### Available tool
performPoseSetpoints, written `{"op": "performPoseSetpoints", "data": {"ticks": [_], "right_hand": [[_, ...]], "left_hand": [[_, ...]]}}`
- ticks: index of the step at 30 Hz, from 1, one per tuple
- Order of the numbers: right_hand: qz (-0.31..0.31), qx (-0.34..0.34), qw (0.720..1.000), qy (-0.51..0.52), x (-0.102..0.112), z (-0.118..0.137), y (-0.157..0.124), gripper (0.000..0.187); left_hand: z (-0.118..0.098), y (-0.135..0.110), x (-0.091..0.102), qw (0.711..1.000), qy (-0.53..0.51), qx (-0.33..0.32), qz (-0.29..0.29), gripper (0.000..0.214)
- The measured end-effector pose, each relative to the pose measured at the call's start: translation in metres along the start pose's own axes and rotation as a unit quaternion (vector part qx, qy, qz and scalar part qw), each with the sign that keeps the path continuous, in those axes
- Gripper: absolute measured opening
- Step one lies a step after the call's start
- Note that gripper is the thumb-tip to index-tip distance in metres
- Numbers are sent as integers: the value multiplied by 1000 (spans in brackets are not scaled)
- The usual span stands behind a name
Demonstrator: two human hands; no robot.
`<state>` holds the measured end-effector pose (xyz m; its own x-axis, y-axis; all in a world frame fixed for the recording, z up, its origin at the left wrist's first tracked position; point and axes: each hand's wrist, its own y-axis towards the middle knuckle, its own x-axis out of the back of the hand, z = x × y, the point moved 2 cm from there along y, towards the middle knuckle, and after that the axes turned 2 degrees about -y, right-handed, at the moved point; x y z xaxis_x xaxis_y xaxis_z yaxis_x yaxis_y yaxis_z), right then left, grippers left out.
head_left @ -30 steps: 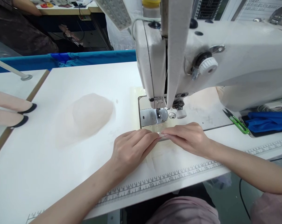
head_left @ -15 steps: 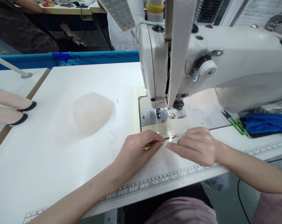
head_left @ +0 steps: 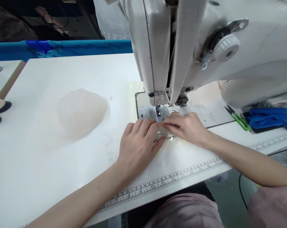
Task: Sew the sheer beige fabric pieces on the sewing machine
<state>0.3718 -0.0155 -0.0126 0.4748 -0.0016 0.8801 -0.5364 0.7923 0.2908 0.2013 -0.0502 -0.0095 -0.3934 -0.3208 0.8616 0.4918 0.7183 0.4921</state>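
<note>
Fabric (head_left: 175,150) lies pressed under left hand (head_left: 138,144) and right hand (head_left: 187,127).

A sewing workshop: a white industrial sewing machine (head_left: 205,47) stands on a white table (head_left: 50,174) with a printed ruler (head_left: 172,179) in front of it, green thread snips (head_left: 238,118) to its right, and sheer pale fabric (head_left: 81,110) heaped to its left.
</note>
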Motion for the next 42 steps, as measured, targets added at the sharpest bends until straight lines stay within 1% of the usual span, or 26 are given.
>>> {"op": "performPoseSetpoints", "data": {"ticks": [4,6,9,11,13,15,18,22,24,26,28,29,30,32,35,38,42], "right_hand": [[-2,-16,1000,-23,0,-1,2,20],[-5,-14,999,-32,1,-2,3,21],[-29,1,997,-73,2,-5,2,26],[-42,16,995,-94,3,-4,1,29],[-30,29,995,-95,4,-2,1,30],[-2,41,994,-98,3,1,1,32],[15,52,987,-153,2,1,1,35],[-29,25,964,-262,10,-7,-1,35],[-62,25,953,-295,17,-7,-3,27],[-100,60,947,-298,22,-1,-6,19],[-117,111,948,-273,22,8,-8,18],[-111,126,951,-258,20,13,-9,20],[-94,128,956,-248,17,17,-10,22],[-51,101,963,-245,11,19,-10,28],[-3,63,965,-253,4,14,-9,32],[17,54,964,-261,3,7,-7,33],[18,54,964,-259,4,4,-4,34]], "left_hand": [[-6,-2,7,991,57,-110,-46,14],[-10,-4,9,987,81,-135,-36,16],[-12,-7,10,988,96,-123,10,23],[-12,-8,10,989,93,-110,25,25],[-10,-8,9,990,89,-101,34,24],[-8,-7,8,991,85,-93,39,22],[-6,-4,7,993,80,-77,40,21],[-4,-1,7,994,73,-63,43,23],[-3,0,6,995,70,-57,45,23],[-3,0,5,995,67,-53,45,23],[-3,0,4,995,66,-50,47,23],[-3,0,4,996,65,-48,47,23],[-3,0,4,996,65,-48,47,23],[-3,0,4,996,64,-50,47,24],[-5,-1,6,995,68,-52,53,29],[-6,-1,8,995,59,-43,67,33],[-6,-1,9,996,43,-26,74,35]]}}
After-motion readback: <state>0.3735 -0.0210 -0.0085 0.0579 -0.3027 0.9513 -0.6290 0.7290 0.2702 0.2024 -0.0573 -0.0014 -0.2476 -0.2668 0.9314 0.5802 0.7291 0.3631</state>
